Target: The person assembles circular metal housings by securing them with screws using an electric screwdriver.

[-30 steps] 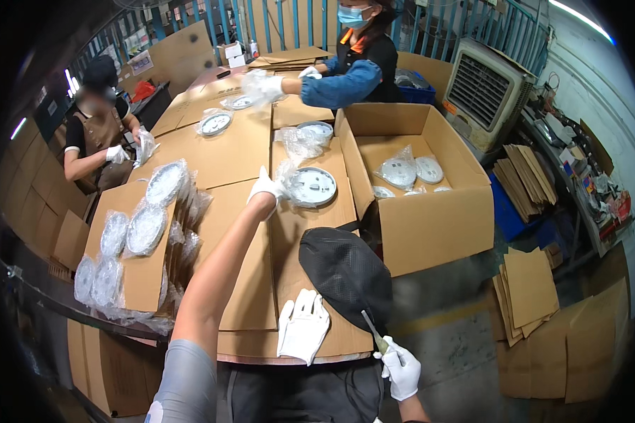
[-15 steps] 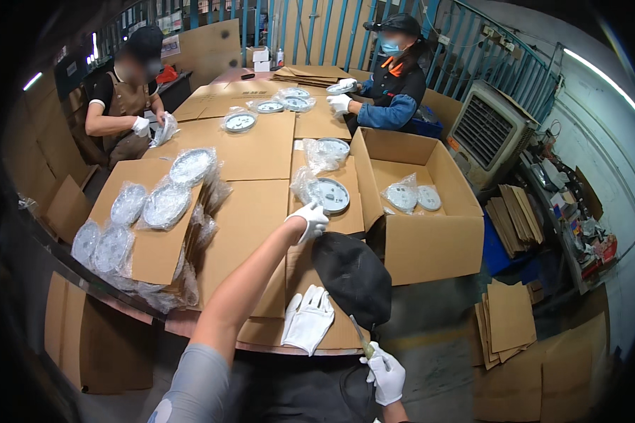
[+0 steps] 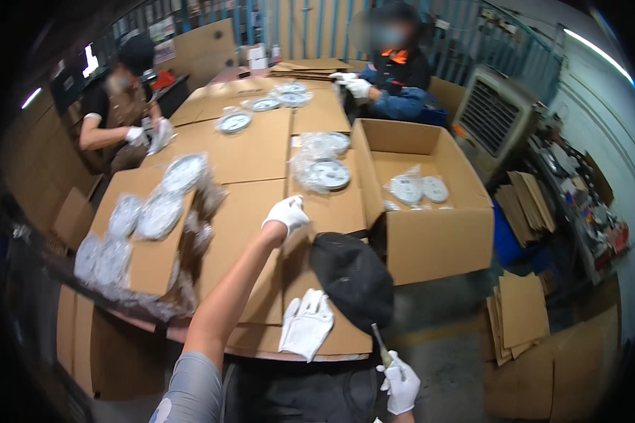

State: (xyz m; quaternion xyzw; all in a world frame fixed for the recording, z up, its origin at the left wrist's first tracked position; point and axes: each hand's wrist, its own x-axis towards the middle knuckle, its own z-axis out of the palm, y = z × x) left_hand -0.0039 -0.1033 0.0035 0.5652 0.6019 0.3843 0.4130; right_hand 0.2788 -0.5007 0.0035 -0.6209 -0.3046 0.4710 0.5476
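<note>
My left hand [image 3: 287, 213], in a white glove, hovers over the cardboard-covered table with its fingers curled together; whether anything is in them is hidden. Just beyond it lies a grey round disc part [image 3: 329, 174], partly in clear plastic wrap. My right hand [image 3: 401, 384], gloved too, grips a slim hand tool [image 3: 382, 350] with a greenish handle and a thin metal tip, held upright beside the table's front edge. Between my arms a spare white glove [image 3: 307, 324] lies flat. A black cap [image 3: 353, 278] rests beside it.
An open cardboard box [image 3: 437, 243] at right holds wrapped discs. Bagged discs [image 3: 159, 215] top a cardboard stack at left. More discs [image 3: 234, 123] lie farther back. One co-worker [image 3: 123, 106] handles a plastic bag at far left; another [image 3: 395, 77] stands at far right. An air cooler [image 3: 494, 116] stands behind.
My left hand has drawn back and left, away from the nearest disc. My right hand with the tool has shifted slightly right and down. The far-right co-worker's hands have moved to the cardboard sheets.
</note>
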